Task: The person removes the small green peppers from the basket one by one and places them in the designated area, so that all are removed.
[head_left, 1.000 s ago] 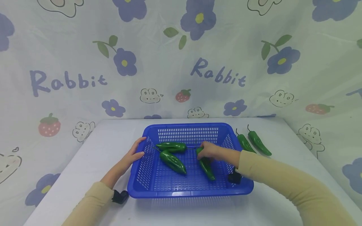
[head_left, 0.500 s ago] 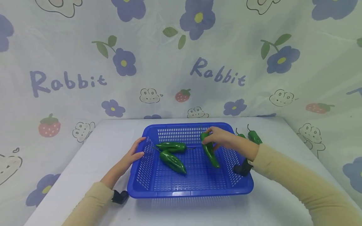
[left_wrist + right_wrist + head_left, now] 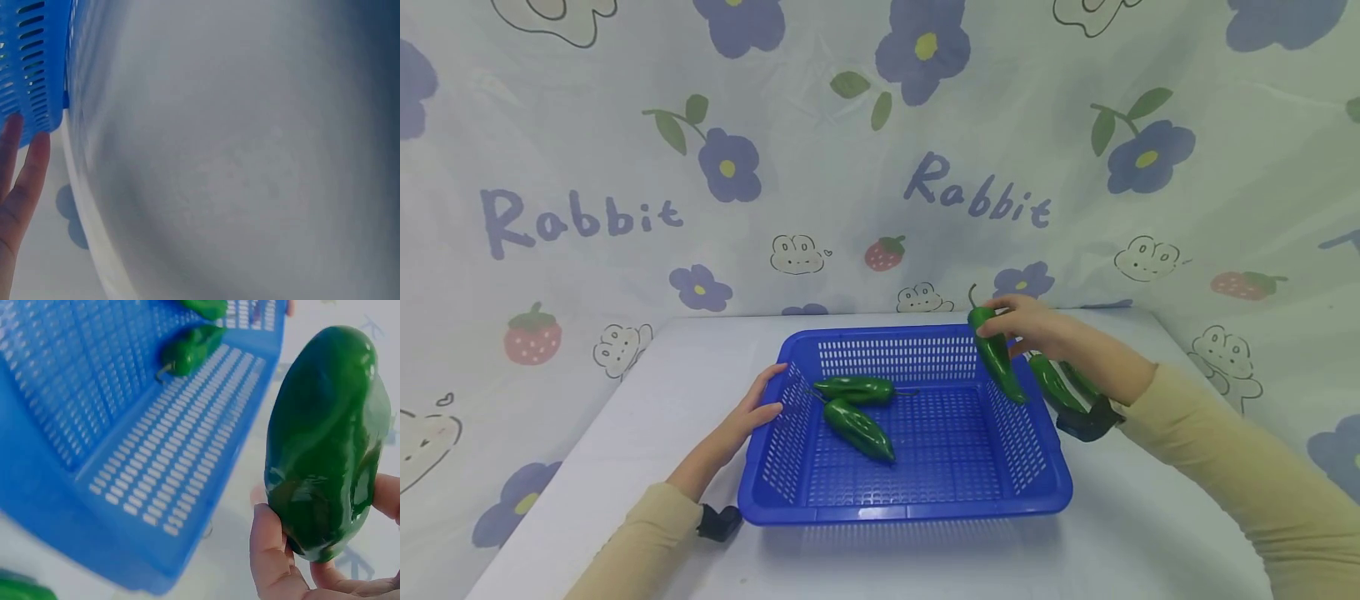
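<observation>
In the head view, a blue plastic basket (image 3: 902, 513) stands on the white table. My left hand (image 3: 748, 417) touches its left side near the rim; the left wrist view shows straight fingers (image 3: 31, 169) against the slotted wall. My right hand (image 3: 1039, 325) holds a green chili pepper (image 3: 997, 357) near its stem end, over the basket's back right corner. In the right wrist view, thumb and fingers pinch that pepper (image 3: 325, 444) beside the basket wall. Inside the basket, toward the left, lie two more green peppers, one behind (image 3: 853, 389) and one in front (image 3: 859, 429).
Two more green peppers lie on the table just right of the basket, the nearer one (image 3: 1056, 385) and the farther one (image 3: 1081, 382) partly behind my right hand and wrist. A patterned curtain (image 3: 835, 200) hangs at the table's back edge.
My right hand has lifted the pepper off the basket floor and moved it back and right to the rim. The left hand and the other peppers have stayed in place.
</observation>
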{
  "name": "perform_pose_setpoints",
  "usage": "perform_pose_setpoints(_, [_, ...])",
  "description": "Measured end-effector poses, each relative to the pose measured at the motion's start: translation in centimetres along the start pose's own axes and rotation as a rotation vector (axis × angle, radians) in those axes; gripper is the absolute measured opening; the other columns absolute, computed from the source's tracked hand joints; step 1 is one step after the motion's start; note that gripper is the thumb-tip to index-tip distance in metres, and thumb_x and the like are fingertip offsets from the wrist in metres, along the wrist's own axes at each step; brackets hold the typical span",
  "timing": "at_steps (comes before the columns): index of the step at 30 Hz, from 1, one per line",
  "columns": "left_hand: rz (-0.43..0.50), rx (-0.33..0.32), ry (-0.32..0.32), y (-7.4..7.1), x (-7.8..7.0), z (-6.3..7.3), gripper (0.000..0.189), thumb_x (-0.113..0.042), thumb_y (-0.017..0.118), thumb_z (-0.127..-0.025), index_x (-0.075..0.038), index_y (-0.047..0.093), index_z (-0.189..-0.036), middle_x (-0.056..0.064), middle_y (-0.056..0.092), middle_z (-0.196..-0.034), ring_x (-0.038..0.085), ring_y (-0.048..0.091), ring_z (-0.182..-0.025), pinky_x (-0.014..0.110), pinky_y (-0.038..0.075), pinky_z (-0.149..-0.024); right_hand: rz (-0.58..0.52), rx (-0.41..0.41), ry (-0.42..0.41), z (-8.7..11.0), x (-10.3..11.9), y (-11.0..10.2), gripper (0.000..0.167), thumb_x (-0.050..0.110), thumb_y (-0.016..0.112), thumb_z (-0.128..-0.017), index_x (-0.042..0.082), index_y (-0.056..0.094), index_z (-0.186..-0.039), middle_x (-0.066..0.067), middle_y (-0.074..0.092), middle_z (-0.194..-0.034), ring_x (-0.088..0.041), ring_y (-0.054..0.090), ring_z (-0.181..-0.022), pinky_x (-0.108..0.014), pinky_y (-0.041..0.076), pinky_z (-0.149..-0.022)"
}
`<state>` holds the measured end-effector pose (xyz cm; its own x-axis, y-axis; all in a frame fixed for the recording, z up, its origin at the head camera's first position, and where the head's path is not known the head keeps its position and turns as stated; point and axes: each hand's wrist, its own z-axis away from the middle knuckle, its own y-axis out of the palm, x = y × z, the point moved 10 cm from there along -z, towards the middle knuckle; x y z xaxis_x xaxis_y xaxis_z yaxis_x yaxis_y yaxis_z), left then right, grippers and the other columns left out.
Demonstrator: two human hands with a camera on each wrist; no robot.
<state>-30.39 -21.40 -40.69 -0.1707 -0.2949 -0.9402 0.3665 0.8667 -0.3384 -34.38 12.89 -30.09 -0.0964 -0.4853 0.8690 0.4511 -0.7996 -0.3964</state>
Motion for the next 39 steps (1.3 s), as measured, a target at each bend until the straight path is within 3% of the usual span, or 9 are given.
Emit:
perform_pose_setpoints(7, [-0.002, -0.011, -0.011, -0.2, 0.0, -0.1, 0.066, -0.024, 0.041, -0.089, -0.013, 0.008, -0.144, 0.026, -0.001, -0.149, 0.052, 0.009, -0.132, 0.07, 0.013, -0.099, 0.005, -0.032, 0.013, 1.0, -0.6, -2.6, 0.072, 0.016, 0.056, -0.087, 0.002, 0.016, -0.145, -0.023, 0.013, -0.148, -0.038, 0.033, -0.12, -0.036, 0.046, -0.083])
perform_pose_setpoints(10, [-0.001, -0.011, -0.011, -0.2, 0.0, -0.1, 0.066, -0.025, 0.041, -0.089, -0.013, 0.008, -0.144, 0.026, -0.001, -0.149, 0.052, 0.009, -0.132, 0.071, 0.014, -0.099, 0.01, -0.048, -0.001, 1.3, -1.0, -3.6, 0.07, 0.017, 0.054, -0.087, 0.002, 0.016, -0.145, -0.024, 0.018, -0.146, -0.039, 0.033, -0.12, -0.038, 0.044, -0.085])
perform_pose_setpoints(13, [-0.003, -0.012, -0.013, -0.2, 0.0, 0.0, 0.066, -0.025, 0.041, -0.089, -0.013, 0.008, -0.144, 0.026, -0.002, -0.149, 0.052, 0.008, -0.133, 0.071, 0.012, -0.099, 0.015, -0.078, -0.014, 1.4, -1.5, -4.8, 0.067, 0.018, 0.054, -0.088, 0.002, 0.02, -0.144, -0.02, 0.04, -0.132, -0.032, 0.04, -0.111, -0.039, 0.043, -0.087])
perform_pose_setpoints(16, [0.0, -0.014, -0.016, -0.2, -0.1, 0.1, 0.065, -0.025, 0.041, -0.09, -0.012, 0.008, -0.144, 0.026, -0.002, -0.149, 0.052, 0.008, -0.133, 0.071, 0.011, -0.099, 0.014, -0.11, -0.02, 1.6, -2.2, -6.2, 0.066, 0.019, 0.054, -0.088, 0.002, 0.023, -0.143, -0.004, 0.056, -0.106, -0.027, 0.046, -0.104, -0.046, 0.04, -0.092])
perform_pose_setpoints(19, [0.006, -0.012, -0.021, -0.1, -0.1, 0.1, 0.066, -0.025, 0.041, -0.089, -0.012, 0.007, -0.144, 0.027, -0.001, -0.148, 0.052, 0.009, -0.132, 0.07, 0.012, -0.099, 0.007, -0.129, -0.021, 1.6, -3.1, -7.6, 0.069, 0.019, 0.055, -0.088, 0.001, 0.02, -0.144, 0.01, 0.058, -0.09, -0.026, 0.047, -0.104, -0.053, 0.035, -0.097])
perform_pose_setpoints(22, [0.005, -0.011, -0.027, 0.0, -0.2, 0.2, 0.066, -0.024, 0.041, -0.089, -0.012, 0.007, -0.144, 0.027, -0.001, -0.148, 0.052, 0.01, -0.132, 0.07, 0.014, -0.099, 0.007, -0.151, -0.014, 1.5, -3.9, -8.9, 0.073, 0.02, 0.056, -0.088, 0.002, 0.016, -0.145, 0.014, 0.058, -0.087, -0.024, 0.049, -0.103, -0.054, 0.034, -0.099])
perform_pose_setpoints(28, [-0.008, -0.016, -0.028, 0.0, -0.2, 0.2, 0.066, -0.024, 0.041, -0.089, -0.012, 0.008, -0.145, 0.026, -0.002, -0.149, 0.052, 0.008, -0.132, 0.071, 0.012, -0.098, 0.028, -0.223, -0.001, 1.5, -5.2, -11.3, 0.079, 0.024, 0.056, -0.089, -0.002, 0.007, -0.145, -0.009, 0.054, -0.112, -0.041, 0.039, -0.121, -0.055, 0.029, -0.103])
perform_pose_setpoints(33, [-0.007, -0.017, -0.02, 0.0, -0.1, 0.2, 0.065, -0.025, 0.041, -0.09, -0.012, 0.008, -0.145, 0.026, -0.002, -0.149, 0.052, 0.008, -0.133, 0.071, 0.012, -0.098, 0.049, -0.306, -0.008, 1.5, -6.2, -12.9, 0.076, 0.025, 0.054, -0.09, -0.003, 0.008, -0.144, -0.026, 0.038, -0.133, -0.038, 0.04, -0.119, -0.054, 0.03, -0.103])
perform_pose_setpoints(39, [-0.009, -0.016, -0.019, 0.0, -0.1, 0.2, 0.065, -0.025, 0.041, -0.09, -0.012, 0.008, -0.145, 0.025, -0.003, -0.149, 0.052, 0.007, -0.133, 0.071, 0.011, -0.098, 0.053, -0.404, -0.07, 1.5, -7.5, -14.4, 0.072, 0.023, 0.052, -0.092, -0.004, 0.01, -0.143, -0.033, 0.018, -0.144, -0.044, 0.037, -0.122, -0.057, 0.026, -0.103])
